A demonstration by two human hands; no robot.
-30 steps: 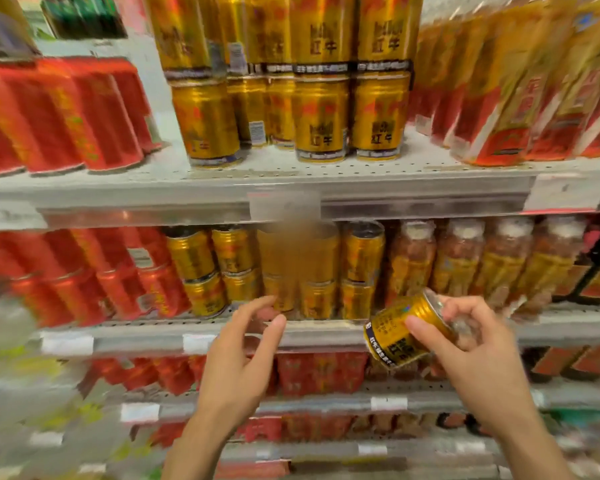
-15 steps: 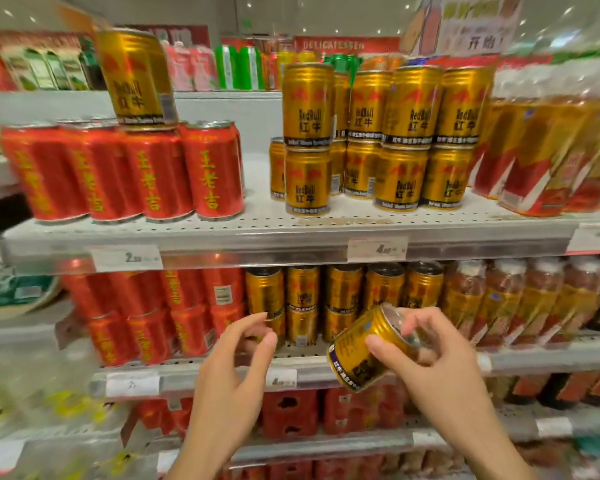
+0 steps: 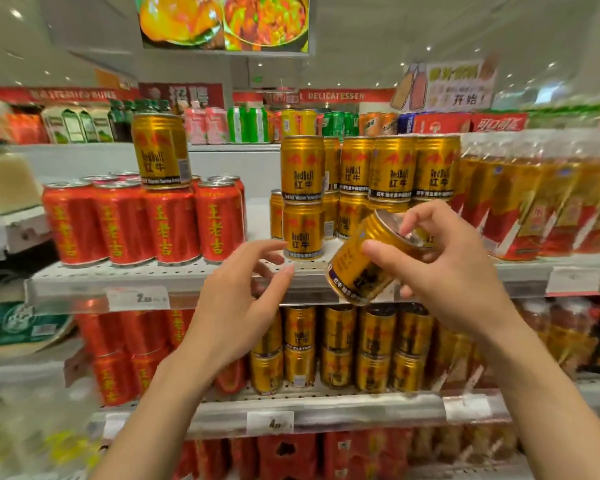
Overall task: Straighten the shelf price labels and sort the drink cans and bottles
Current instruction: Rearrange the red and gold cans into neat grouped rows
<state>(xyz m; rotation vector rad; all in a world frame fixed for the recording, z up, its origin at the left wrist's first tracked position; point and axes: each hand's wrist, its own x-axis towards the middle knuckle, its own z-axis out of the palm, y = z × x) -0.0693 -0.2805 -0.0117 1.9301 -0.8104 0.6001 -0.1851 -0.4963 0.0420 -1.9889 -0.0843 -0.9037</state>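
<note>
My right hand (image 3: pixel 444 271) grips a gold can (image 3: pixel 364 268), tilted with its top up and to the right, in front of the upper shelf edge (image 3: pixel 84 289). My left hand (image 3: pixel 236 303) hovers open just left of it, fingers spread, holding nothing. Stacked gold cans (image 3: pixel 368 174) stand two high on the upper shelf behind the hands. One stray gold can (image 3: pixel 160 150) stands on top of the red cans (image 3: pixel 142 223) at the left. Price labels (image 3: pixel 137 298) sit in the shelf rails, another label (image 3: pixel 270 423) on the rail below.
More gold cans (image 3: pixel 340 348) and red cans fill the lower shelf. Packs of gold-and-red bottles (image 3: pixel 541 202) crowd the right side. A bare gap of shelf lies between the red cans and the gold stack. Further shelves with mixed drinks stand behind.
The view has swung upward, so the shelves sit lower in frame. My right hand has lifted the gold can from the lower shelf level up to the upper shelf edge; my left hand rose alongside.
</note>
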